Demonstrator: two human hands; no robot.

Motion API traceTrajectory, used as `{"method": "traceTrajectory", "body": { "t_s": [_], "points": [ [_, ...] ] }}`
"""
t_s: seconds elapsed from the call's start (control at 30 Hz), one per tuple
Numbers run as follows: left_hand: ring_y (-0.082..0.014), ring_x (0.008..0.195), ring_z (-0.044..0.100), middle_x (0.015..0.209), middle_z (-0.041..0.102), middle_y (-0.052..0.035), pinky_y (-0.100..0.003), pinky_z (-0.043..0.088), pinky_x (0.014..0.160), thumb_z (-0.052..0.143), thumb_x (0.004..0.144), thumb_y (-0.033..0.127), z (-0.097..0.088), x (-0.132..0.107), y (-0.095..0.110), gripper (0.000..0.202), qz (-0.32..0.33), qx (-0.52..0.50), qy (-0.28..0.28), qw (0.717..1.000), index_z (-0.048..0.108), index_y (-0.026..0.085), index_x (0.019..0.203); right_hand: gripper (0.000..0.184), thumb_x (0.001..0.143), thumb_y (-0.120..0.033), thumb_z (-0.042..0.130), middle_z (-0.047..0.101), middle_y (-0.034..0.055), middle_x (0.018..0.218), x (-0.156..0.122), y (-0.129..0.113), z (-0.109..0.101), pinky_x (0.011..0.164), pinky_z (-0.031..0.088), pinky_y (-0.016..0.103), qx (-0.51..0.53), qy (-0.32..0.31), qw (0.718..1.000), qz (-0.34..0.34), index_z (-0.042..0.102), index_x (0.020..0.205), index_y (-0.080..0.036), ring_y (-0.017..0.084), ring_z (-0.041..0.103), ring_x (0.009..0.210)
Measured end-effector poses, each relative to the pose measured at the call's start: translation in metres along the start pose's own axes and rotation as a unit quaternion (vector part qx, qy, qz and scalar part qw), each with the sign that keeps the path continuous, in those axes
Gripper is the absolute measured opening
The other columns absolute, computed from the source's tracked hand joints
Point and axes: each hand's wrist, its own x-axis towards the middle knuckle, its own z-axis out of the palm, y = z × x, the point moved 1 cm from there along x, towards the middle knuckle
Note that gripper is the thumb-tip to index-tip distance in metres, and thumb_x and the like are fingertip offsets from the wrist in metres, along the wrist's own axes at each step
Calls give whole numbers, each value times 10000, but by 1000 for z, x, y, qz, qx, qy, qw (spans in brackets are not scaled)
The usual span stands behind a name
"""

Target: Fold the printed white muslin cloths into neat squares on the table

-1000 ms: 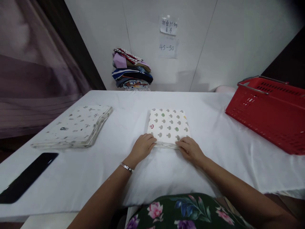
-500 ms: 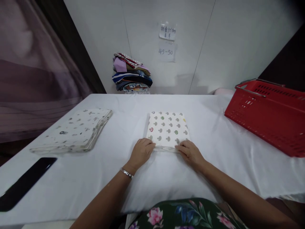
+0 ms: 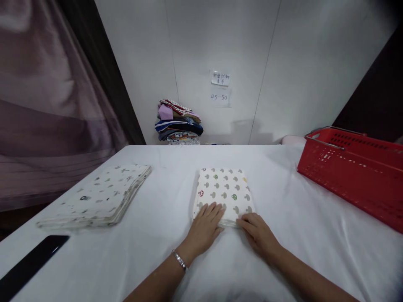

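Note:
A folded white cloth with grey, green and red mushroom prints (image 3: 224, 188) lies on the table in front of me. My left hand (image 3: 205, 226) rests flat on its near left part, fingers stretched out over the print. At the near right corner, my right hand (image 3: 258, 233) pinches the cloth's edge between thumb and fingers. To the left lies a larger folded white cloth with small dark prints (image 3: 99, 193), apart from both hands.
A black phone-like slab (image 3: 34, 264) lies at the near left of the white-covered table (image 3: 170, 197). On the right stands a red plastic basket (image 3: 349, 172) with metal handles. Folded fabrics (image 3: 179, 123) are stacked behind the far edge, by the wall with paper signs (image 3: 220, 88).
My left hand has shifted from gripping the near left corner to lying flat on the cloth. My right hand stays at the right corner. The view has tilted upward.

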Motion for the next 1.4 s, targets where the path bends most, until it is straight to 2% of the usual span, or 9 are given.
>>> {"method": "traceTrajectory", "body": {
  "t_s": [0.2, 0.43, 0.67, 0.83, 0.93, 1.03, 1.2, 1.3, 1.4],
  "points": [
    [-230, 1347, 303, 1446, 374, -37, -484, 270, 1110, 475, 882, 353, 1, -1, -2, 539, 0, -12, 13, 1000, 308, 272, 1388, 356, 847, -78, 417, 592, 74, 996, 10, -8, -18, 741, 487, 370, 55, -11, 998, 22, 529, 1139, -249, 206, 545, 880],
    [-243, 1346, 305, 1428, 399, -63, -512, 278, 1098, 484, 877, 327, 3, 0, -3, 555, 6, -12, 15, 1000, 299, 264, 1397, 376, 906, -190, 416, 542, 112, 1243, 72, -3, -19, 944, 445, 446, 68, 30, 997, -16, 467, 1274, -244, 227, 483, 1168],
    [-226, 1226, 470, 1251, 583, -53, -481, 368, 1048, 468, 876, 254, -9, -4, -2, 315, -7, -74, 42, 996, 546, 238, 1181, 520, 941, -466, 338, 312, 126, 1465, 86, 1, 23, 1091, 216, 526, 27, -178, 983, 45, 394, 1380, -193, 282, 208, 1371],
    [-174, 919, 620, 927, 687, -44, -392, 504, 862, 385, 909, 248, -32, 18, -11, 276, -52, -138, 122, 982, 649, 232, 831, 555, 954, -487, 279, 200, 122, 1504, 79, -5, 27, 1114, 135, 518, 7, -207, 977, 59, 323, 1422, -192, 272, 121, 1392],
    [-213, 1148, 524, 1145, 635, -62, -448, 419, 989, 401, 909, 301, -35, 43, -26, 262, -86, -97, 156, 979, 639, 227, 989, 572, 940, -489, 332, 207, 124, 1503, 82, -7, 26, 1109, 135, 529, 0, -200, 978, 54, 298, 1432, -199, 285, 119, 1391],
    [-280, 1335, 307, 1399, 430, -113, -521, 319, 1042, 429, 891, 405, -20, 59, -43, 397, -145, -34, 115, 982, 537, 199, 1214, 558, 942, -467, 341, 234, 123, 1496, 83, -9, 26, 1111, 137, 523, -5, -191, 980, 49, 303, 1428, -196, 279, 133, 1389],
    [-308, 1361, 242, 1453, 340, -145, -562, 296, 1019, 352, 900, 496, 9, 57, -56, 529, -202, -5, 45, 978, 442, 182, 1315, 547, 933, -422, 391, 208, 133, 1502, 73, -14, 21, 1114, 128, 521, 21, -205, 977, 63, 338, 1411, -163, 289, 125, 1389],
    [-299, 1371, 220, 1464, 322, -132, -557, 274, 1036, 346, 904, 477, 11, 54, -55, 522, -203, 6, 40, 978, 427, 187, 1330, 506, 931, -407, 405, 203, 93, 1507, 75, -10, 9, 1104, 182, 501, 81, -219, 971, 54, 361, 1401, -224, 272, 150, 1387],
    [-298, 1375, 212, 1470, 313, -124, -552, 265, 1046, 333, 904, 487, 8, 54, -53, 536, -206, 5, 26, 978, 420, 185, 1339, 476, 941, -419, 370, 296, 91, 1474, 95, 8, -5, 1097, 200, 493, 91, -164, 979, 79, 389, 1383, -241, 241, 222, 1372]
  ]
}}
